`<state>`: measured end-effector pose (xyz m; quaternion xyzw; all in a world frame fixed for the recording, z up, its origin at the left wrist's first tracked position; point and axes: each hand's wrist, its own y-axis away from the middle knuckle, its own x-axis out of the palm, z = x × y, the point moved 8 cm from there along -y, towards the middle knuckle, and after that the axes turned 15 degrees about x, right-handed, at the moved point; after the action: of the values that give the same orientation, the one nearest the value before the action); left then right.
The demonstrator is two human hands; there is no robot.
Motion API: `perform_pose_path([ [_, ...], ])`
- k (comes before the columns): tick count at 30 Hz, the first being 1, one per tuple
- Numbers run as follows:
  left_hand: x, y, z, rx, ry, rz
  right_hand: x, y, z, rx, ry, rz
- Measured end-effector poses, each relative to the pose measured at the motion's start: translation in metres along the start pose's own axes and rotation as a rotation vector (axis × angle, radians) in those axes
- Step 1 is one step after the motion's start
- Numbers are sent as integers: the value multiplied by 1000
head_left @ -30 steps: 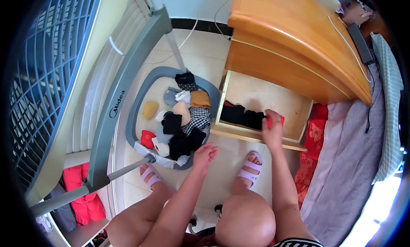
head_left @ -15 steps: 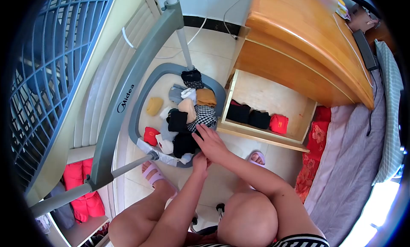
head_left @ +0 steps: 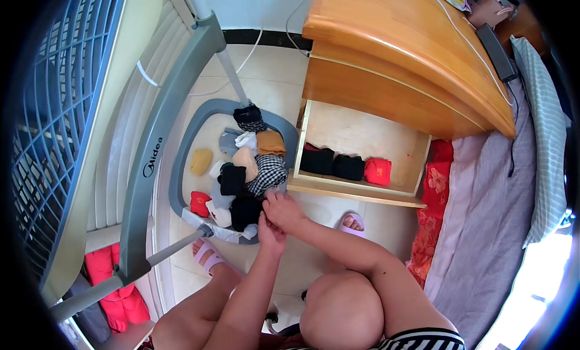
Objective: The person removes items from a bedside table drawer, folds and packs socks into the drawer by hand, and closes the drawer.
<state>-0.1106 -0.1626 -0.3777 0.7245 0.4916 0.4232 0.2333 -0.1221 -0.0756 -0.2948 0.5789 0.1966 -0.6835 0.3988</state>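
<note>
My left hand point(head_left: 271, 234) is closed, its fingertips at the right edge of a black cloth bundle point(head_left: 246, 213). Just above it and touching it, my right hand point(head_left: 284, 210) has its fingers curled in. What the fingers pinch is hidden. Beyond my right hand lies a black-and-white checked cloth point(head_left: 267, 173). Several small folded cloths and socks are heaped there: a black piece point(head_left: 232, 179), a beige one point(head_left: 244, 162), a mustard one point(head_left: 270, 142), a white one point(head_left: 246, 139), a red one point(head_left: 199, 204) and a yellow one point(head_left: 201, 161).
A grey base frame point(head_left: 173, 168) surrounds the heap, with a Midea fan stand point(head_left: 154, 150) at left. To the right, an open wooden drawer point(head_left: 356, 196) holds two dark bundles point(head_left: 348, 167) and a red bundle point(head_left: 377, 171). A bed point(head_left: 477, 229) stands farther right.
The view has shifted, so the scene sits further left. My right hand's outstretched fingers have curled in and drawn back toward my left hand. The drawer's contents are unchanged.
</note>
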Motion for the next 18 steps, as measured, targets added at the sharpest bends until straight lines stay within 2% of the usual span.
perform_pose_path([
  [2,4,7,3,-46,117,-64,2,5,-6,58,-18,-4],
  [5,-3,10,11,-49,76,-19,-12,19,-10,20,-41,67],
  [9,-15,2,28,-108,51,-23,-66,44,-37,70,-346,80],
  [11,-3,5,16,4,-70,26,-96,61,-58,102,-455,108],
  [13,0,2,16,-22,-132,38,-130,80,-92,192,-729,17],
  [17,2,1,15,-59,-253,97,-168,123,-183,435,-721,-345],
  [18,4,2,15,-61,-284,111,-171,135,-209,568,-662,-405],
])
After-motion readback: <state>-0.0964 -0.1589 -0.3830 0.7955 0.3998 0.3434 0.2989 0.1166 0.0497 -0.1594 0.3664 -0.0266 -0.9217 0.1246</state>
